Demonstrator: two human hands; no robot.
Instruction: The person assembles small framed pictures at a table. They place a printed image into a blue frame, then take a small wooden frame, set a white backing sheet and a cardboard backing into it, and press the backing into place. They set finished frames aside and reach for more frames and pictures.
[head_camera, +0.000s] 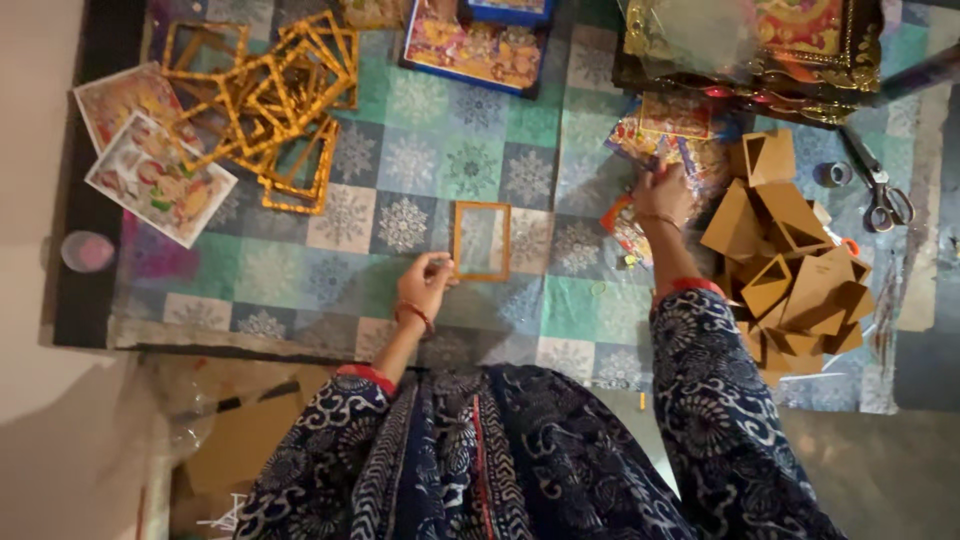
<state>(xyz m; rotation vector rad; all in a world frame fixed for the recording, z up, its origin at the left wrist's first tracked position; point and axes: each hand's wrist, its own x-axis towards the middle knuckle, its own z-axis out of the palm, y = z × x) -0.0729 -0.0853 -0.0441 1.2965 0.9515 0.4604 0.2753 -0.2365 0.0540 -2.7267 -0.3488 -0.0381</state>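
The left hand (425, 280) rests on the patterned mat (420, 150), its fingertips pinched on the lower left corner of a small golden picture frame (481, 240). The frame lies flat near the centre of the mat, upright as seen from the head camera, with the mat's snowflake pattern visible through its opening.

The right hand (662, 192) reaches forward to a stack of colourful printed pictures (672, 135) at the right of the mat. Its fingers curl down onto the top prints — whether they grip a sheet cannot be told from this view.

Surrounding items:
- A heap of empty golden frames (270, 100) lies at the far left of the mat, well apart from the single frame.
- Two larger prints (150, 150) lie just beside that heap, at the mat's left edge.
- A pile of brown cardboard backing stands (790, 260) sits just to the right of the right forearm.
- A pair of scissors (880, 195) lies beyond the cardboard pile — next to a small roll of tape (835, 174).
- Framed pictures (470, 45) lie at the top edge of the mat.
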